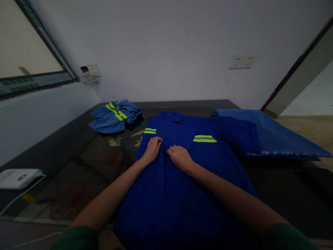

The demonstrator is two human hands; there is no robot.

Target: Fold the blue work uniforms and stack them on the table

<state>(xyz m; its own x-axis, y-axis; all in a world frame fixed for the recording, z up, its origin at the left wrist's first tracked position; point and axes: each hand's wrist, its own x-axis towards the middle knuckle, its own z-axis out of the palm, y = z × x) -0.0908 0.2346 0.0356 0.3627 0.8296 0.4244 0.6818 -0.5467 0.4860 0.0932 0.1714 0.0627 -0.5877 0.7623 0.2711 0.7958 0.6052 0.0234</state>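
1 blue hi-vis work jacket, face-up on dk table, collar twd wall; L hand pinching front edge; R hand curled on chest, can't tell grip from here; 1 crumpled striped garment, far L.

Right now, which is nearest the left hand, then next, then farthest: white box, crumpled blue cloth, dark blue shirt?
In the head view, from the left hand:
1. Dark blue shirt: touching it.
2. Crumpled blue cloth: back left.
3. White box: far left edge.
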